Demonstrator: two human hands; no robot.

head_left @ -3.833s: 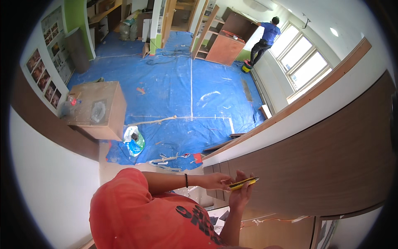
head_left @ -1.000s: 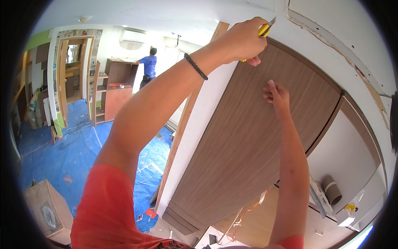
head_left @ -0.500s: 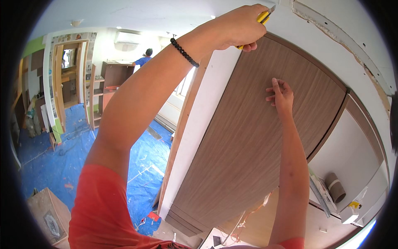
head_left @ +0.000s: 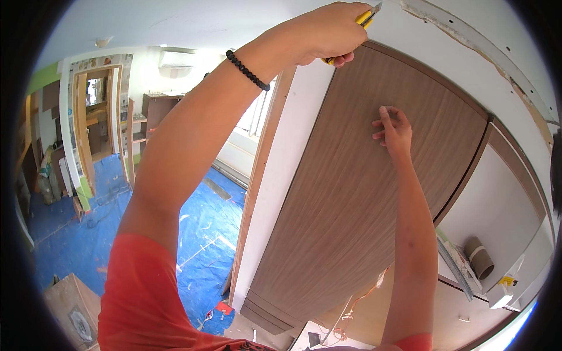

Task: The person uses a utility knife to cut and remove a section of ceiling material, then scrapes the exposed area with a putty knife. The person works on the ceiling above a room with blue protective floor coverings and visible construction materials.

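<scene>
High up, at the top edge of a brown wood-grain panel (head_left: pixel 345 169), my left hand (head_left: pixel 328 32) is closed round a yellow utility knife (head_left: pixel 364 19). Its bare blade points up and right, close to the white surface above the panel; whether it touches cannot be made out. The end of the handle shows below my fingers. Lower and to the right, my right hand (head_left: pixel 397 130) is raised before the panel with fingers loosely bent and apart, holding nothing. Contact between its fingertips and the panel is unclear.
A rough, broken edge (head_left: pixel 462 36) runs along the white surface at upper right. An open white compartment on the right holds a brown roll (head_left: pixel 479 257) and metal strips (head_left: pixel 455 270). Blue sheeting (head_left: pixel 205 234) covers the floor at left, with a wooden box (head_left: pixel 70 310) on it.
My left hand and the knife appear slightly further left, while the whole view has shifted a little. A person in blue at the back is now almost wholly hidden by my left arm.
</scene>
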